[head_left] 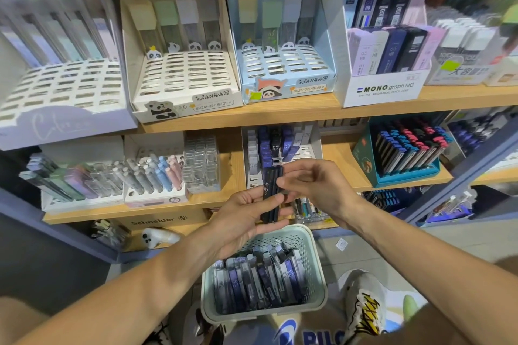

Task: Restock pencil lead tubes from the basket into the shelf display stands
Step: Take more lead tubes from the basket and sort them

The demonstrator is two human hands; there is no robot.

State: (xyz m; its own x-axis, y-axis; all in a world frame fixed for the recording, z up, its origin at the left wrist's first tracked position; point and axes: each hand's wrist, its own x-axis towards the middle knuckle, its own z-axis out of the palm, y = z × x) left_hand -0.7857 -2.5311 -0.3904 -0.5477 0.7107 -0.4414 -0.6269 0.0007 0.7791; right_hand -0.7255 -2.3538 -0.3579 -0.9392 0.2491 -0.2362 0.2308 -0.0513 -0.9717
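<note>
Head view: your left hand point(246, 221) cups a few dark lead tubes point(270, 194) upright, fingers curled round them. Your right hand point(314, 186) pinches their upper end. Both hover between the basket point(318, 283) of tubes below and the half-filled stand point(315, 148) on the shelf point(344, 173) behind.

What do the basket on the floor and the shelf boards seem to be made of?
The basket looks like moulded plastic, pale green and matt: its walls carry regular rows of small holes and its rim is thick and rounded. The shelf boards look like wood or a wood-look laminate, light tan with a smooth finish; the picture cannot settle which.
</note>
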